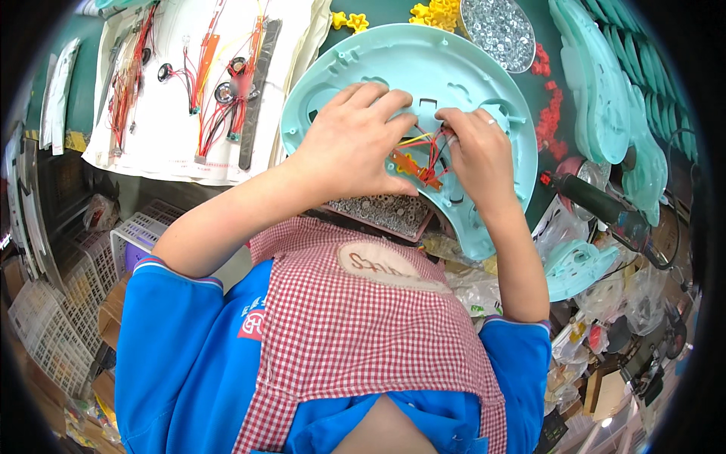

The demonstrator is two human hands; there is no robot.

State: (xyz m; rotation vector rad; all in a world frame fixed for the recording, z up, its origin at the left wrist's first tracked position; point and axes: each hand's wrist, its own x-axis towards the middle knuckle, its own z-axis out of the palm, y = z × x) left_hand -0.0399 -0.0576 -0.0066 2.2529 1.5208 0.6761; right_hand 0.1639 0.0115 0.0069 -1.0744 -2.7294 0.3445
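Note:
A light-teal curved plastic shell [378, 57] lies with its inside up, with posts, slots and star-shaped marks moulded in it. In its hollow sits a small orange circuit board [412, 168], trailing red, black and yellow wires [433, 147]. My left hand [359, 136] rests over the shell's left part, fingers bent and thumb spread apart from them on the near side of the board. At the wires' upper end, my right hand [478, 151], with a ring on one finger, pinches them between thumb and fingers. What lies beneath the left fingers is hidden.
On white paper [170, 76] at left lie several wired boards with small speakers [227, 92]. Beyond the shell are yellow star pieces [439, 13], a bowl of screws [497, 34] and red parts [553, 121]. More teal shells [594, 83] and a black-handled tool [597, 200] stand right. A screw tray [386, 214] sits near me.

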